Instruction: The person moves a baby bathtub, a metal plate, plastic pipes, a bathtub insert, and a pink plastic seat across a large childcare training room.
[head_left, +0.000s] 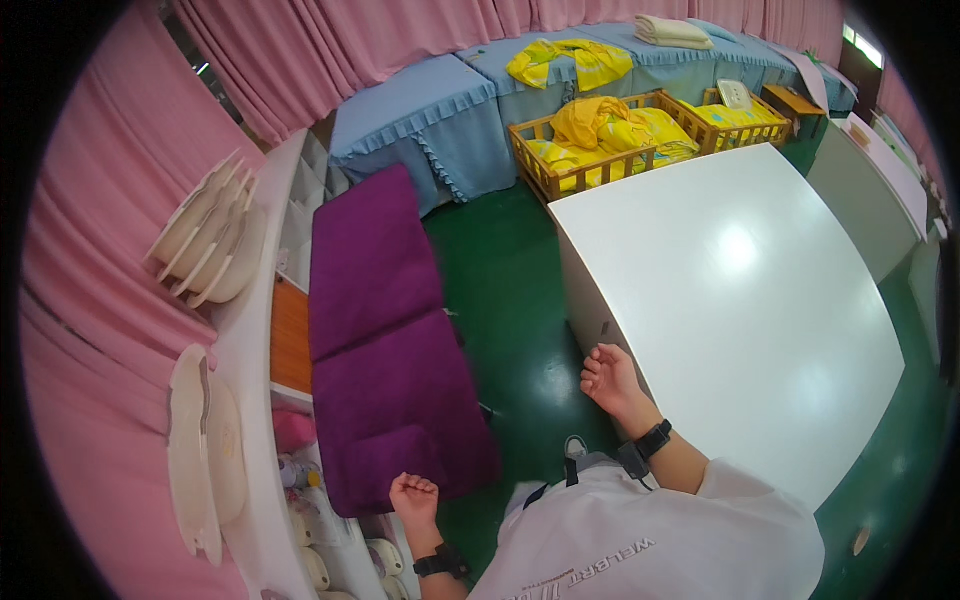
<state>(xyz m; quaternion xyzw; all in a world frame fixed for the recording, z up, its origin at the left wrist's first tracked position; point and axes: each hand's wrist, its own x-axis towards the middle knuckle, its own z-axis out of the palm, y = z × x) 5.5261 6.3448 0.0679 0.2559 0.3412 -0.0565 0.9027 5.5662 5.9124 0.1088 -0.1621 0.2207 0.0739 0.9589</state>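
My left hand (pixel 414 496) hovers by the near end of a purple folding bed (pixel 375 265), its fingers curled in with nothing seen in them. Loosely closed as well, my right hand (pixel 611 379) is beside the left edge of a large white table (pixel 740 260), and it shows no object in its grip. A black band (pixel 440 561) circles my left wrist, and another black band (pixel 647 449) is on my right. The purple bed has a fold line across its middle and a raised purple pad (pixel 385 462) at its near end.
Along the left runs a white shelf unit (pixel 245 360) carrying cream moulded tubs (pixel 205 450). Blue-draped tables (pixel 420 110) line the back. Wooden cribs (pixel 600 178) with yellow bedding (pixel 585 125) stand behind the white table. Green floor (pixel 505 290) separates bed and table.
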